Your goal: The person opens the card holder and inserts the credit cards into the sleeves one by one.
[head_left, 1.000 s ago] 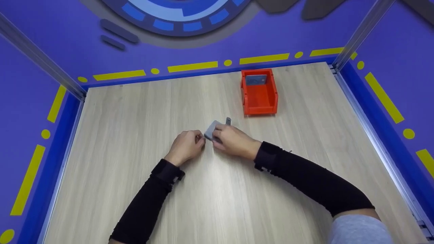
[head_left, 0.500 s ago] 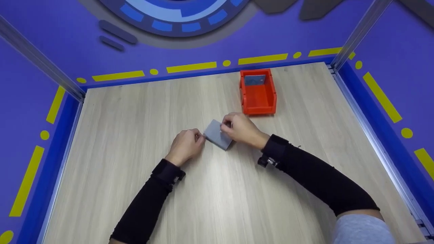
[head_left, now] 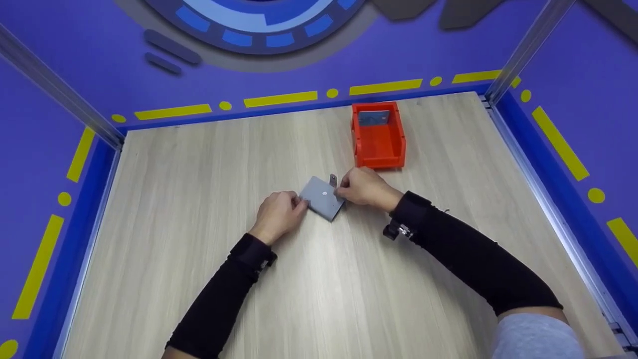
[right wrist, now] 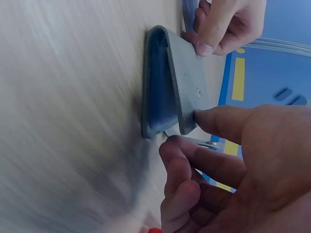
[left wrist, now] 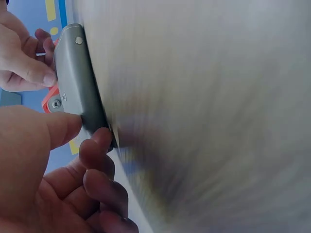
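A grey card holder [head_left: 319, 198] with a snap button on its cover lies on the table between both hands. Its short strap [head_left: 333, 180], tipped with a metal snap, sticks out at the far side. My left hand [head_left: 280, 215] pinches the near-left corner, thumb on the cover and index finger at the folded spine [left wrist: 92, 82]. At the right edge my right hand [head_left: 366, 188] has its thumb on the cover and its index finger under the cover's edge. In the right wrist view the cover is slightly lifted, and bluish clear sleeves [right wrist: 163, 90] show inside.
Behind the right hand stands a red open-front bin [head_left: 381, 162], with a grey-blue flat piece [head_left: 374, 117] against its inner back wall. Blue panels [head_left: 279, 75] with yellow marks enclose the wooden table [head_left: 199, 164] at the back and sides.
My right hand has moved off the top of the card holder to its right edge, uncovering the snap button and, since half a second ago, the strap. The left hand has shifted slightly right.
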A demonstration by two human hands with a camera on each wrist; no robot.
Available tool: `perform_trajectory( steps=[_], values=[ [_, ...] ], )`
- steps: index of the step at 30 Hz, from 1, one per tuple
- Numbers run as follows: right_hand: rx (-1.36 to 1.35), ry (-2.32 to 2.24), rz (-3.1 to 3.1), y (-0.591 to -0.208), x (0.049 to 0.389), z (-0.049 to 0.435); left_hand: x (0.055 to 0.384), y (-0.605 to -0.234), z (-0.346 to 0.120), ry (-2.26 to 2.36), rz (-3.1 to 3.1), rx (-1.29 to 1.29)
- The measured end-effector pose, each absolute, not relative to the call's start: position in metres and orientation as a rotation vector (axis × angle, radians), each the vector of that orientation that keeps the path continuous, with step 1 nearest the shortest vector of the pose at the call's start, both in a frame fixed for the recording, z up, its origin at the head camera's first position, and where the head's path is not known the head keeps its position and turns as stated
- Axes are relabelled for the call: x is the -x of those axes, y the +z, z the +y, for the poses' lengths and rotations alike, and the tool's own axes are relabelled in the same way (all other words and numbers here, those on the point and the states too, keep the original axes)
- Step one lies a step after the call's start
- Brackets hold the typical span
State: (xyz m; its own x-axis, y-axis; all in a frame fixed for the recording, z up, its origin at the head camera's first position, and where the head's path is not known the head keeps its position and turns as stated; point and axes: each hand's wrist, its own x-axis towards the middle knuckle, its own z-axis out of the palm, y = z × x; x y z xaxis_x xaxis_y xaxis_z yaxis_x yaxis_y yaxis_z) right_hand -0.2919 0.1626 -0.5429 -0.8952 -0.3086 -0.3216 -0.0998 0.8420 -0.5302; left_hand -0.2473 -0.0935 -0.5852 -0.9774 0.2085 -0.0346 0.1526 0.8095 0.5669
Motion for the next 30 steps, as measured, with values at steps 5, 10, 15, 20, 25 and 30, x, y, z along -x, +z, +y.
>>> perform_trajectory(
  steps=[5, 10, 15, 20, 25, 30],
  values=[
    [0.33, -0.706, 2.643, -0.551, 0.29, 0.162, 0.248, -0.586, -0.093, 0.895, 2.897, -0.31],
    [0.303, -0.693, 2.664, -0.551, 0.289, 0.16, 0.248, -0.585, -0.092, 0.903, 2.892, -0.301],
    [0.304, -0.711, 2.666, -0.554, 0.288, 0.16, 0.249, -0.583, -0.092, 0.911, 2.892, -0.281],
    [0.302, -0.74, 2.643, -0.557, 0.287, 0.159, 0.25, -0.582, -0.09, 0.895, 2.898, -0.272],
    [0.278, -0.78, 2.641, -0.559, 0.28, 0.156, 0.25, -0.583, -0.089, 0.902, 2.9, -0.282],
    [0.241, -0.834, 2.653, -0.563, 0.269, 0.151, 0.249, -0.583, -0.089, 0.914, 2.911, -0.292]
  ],
)
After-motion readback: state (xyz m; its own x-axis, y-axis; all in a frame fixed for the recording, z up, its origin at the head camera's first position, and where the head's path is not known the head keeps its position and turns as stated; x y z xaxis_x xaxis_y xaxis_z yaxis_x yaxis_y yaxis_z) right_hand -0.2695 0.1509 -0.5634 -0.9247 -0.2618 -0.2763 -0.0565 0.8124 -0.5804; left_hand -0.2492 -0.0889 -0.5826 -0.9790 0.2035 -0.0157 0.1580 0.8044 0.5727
